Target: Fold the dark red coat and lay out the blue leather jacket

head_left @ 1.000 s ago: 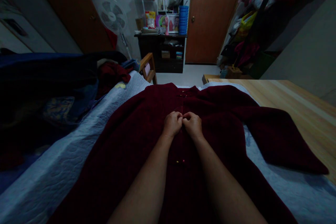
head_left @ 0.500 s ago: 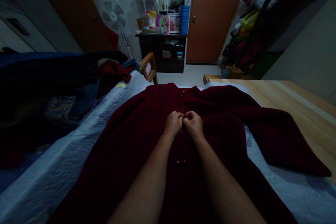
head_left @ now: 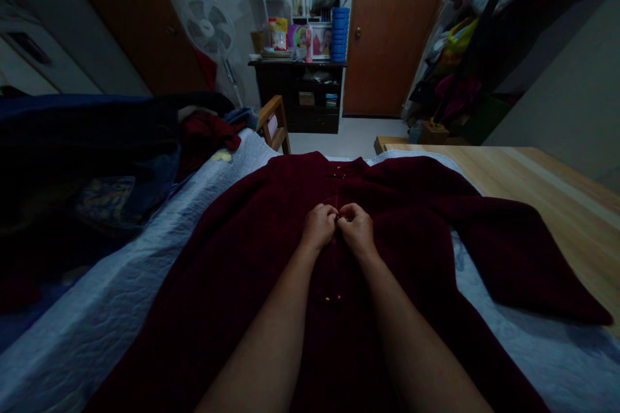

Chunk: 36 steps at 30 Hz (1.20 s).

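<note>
A dark red coat [head_left: 242,271] lies spread out on the bed, its collar away from me and one sleeve stretched to the right. My left hand [head_left: 320,226] and my right hand [head_left: 356,227] meet at the middle of its front opening. Thumb and fingers of each are pinched on the coat's front edge, with a small dark piece, perhaps a fastening, just showing between the fingertips. One fastening [head_left: 333,298] with shiny ends is visible nearer me, and another fastening [head_left: 339,175] sits near the collar.
A pale quilted cover [head_left: 126,271] lies under the coat. Dark clothes [head_left: 97,142] are heaped at the left. On the right runs a wooden board [head_left: 547,181]. Beyond the bed stand a wooden chair [head_left: 276,119], a white fan [head_left: 208,26] and a dark cabinet [head_left: 295,119].
Both hands stay pinched at the same spot on the coat. The fingertips have shifted slightly, and a small dark piece now shows between them. The view has moved a little.
</note>
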### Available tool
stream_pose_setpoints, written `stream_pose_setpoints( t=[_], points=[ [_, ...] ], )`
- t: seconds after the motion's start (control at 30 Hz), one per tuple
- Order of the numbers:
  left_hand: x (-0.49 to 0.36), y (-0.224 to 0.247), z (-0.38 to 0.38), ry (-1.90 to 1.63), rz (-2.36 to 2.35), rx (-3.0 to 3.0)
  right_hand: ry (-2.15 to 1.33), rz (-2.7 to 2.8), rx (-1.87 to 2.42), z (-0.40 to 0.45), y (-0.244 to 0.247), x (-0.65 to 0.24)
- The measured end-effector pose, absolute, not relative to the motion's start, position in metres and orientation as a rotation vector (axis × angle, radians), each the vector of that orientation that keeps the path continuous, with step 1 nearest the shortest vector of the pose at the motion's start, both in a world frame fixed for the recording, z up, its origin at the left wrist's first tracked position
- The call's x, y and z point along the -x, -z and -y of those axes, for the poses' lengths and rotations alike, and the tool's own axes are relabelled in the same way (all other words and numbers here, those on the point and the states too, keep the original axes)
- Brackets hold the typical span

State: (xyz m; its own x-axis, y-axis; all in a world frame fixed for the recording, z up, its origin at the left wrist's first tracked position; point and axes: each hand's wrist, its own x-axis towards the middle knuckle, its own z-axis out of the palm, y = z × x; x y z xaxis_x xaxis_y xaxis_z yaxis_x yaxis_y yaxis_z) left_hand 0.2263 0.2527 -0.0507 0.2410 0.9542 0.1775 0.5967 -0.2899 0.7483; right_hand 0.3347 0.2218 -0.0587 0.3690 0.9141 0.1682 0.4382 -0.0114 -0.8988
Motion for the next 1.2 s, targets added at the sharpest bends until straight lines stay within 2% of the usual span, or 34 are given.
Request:
stream_pose_setpoints(
  t=[0.4, 0.7, 0.97, 1.2],
  points=[
    [-0.220, 0.056, -0.259, -0.891, -1.356, -1.920, -0.848, 1.247, 1.362, -0.233, 0.073, -0.352],
    [-0.221, 0.047, -0.251, -0.792, -1.306, -2.117, -0.653, 1.429, 1.591, -0.228, 0.062, -0.355],
    [-0.225, 0.046, -0.246, -0.816, -1.376, -2.250, -0.576, 1.267, 1.666, -0.228, 0.056, -0.374],
    [-0.227, 0.044, -0.245, -0.846, -1.359, -2.189, -0.426, 1.618, 1.850, -0.250, 0.032, -0.378]
  ],
)
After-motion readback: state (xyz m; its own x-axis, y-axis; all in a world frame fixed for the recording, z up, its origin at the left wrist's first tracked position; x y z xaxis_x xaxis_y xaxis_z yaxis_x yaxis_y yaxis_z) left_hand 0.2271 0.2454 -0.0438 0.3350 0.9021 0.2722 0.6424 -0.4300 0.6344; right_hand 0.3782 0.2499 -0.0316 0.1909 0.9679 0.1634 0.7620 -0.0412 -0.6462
